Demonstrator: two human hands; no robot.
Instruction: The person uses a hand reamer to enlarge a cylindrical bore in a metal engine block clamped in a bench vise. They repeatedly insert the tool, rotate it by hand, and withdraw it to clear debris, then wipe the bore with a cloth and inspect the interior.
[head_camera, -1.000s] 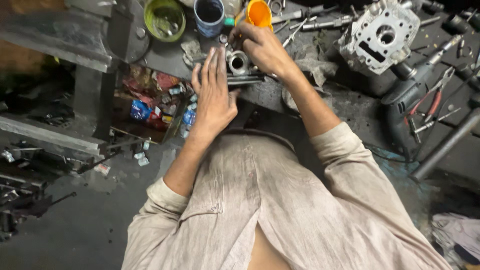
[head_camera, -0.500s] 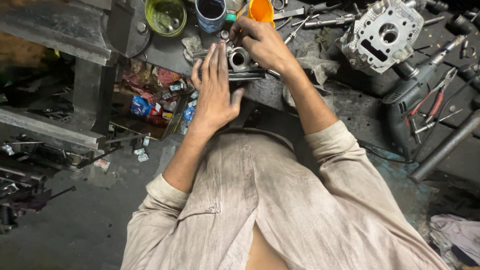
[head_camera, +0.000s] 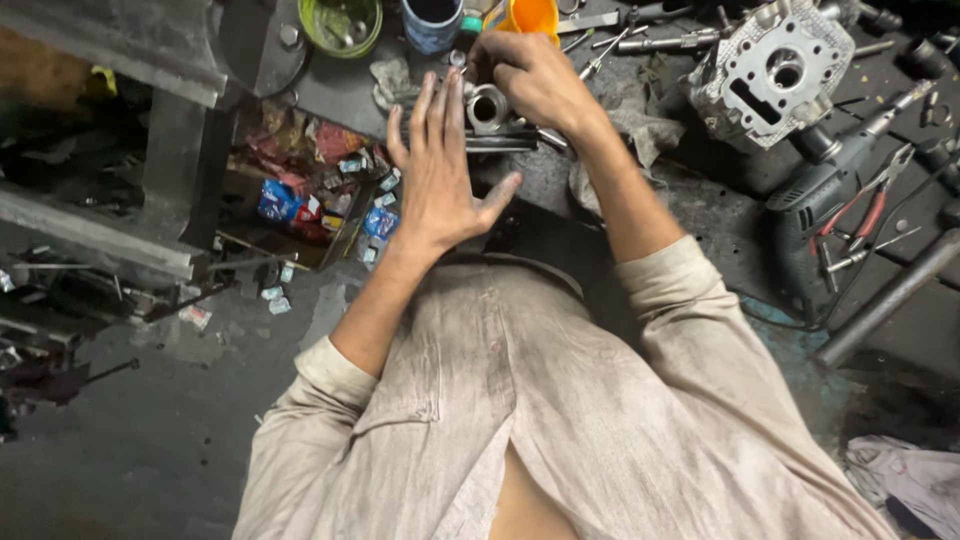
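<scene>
Little moved | left hand (head_camera: 440, 175) flat, open beside metal cylinder (head_camera: 489, 108) | right hand (head_camera: 535, 75) grips it | blue packets (head_camera: 280, 200) below-left

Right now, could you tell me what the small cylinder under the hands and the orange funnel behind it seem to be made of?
The small cylinder looks like bare metal: dull grey with a worn sheen. The orange funnel looks like plastic: bright, even, slightly glossy colour, though that is a guess.

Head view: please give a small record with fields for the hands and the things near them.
left hand: flat, fingers spread, beside the metal part
right hand: curled over the metal part
bench: dark, dirty
behind the hands: green bowl, blue cup, orange funnel
right side: cylinder head, drill, pliers
</scene>
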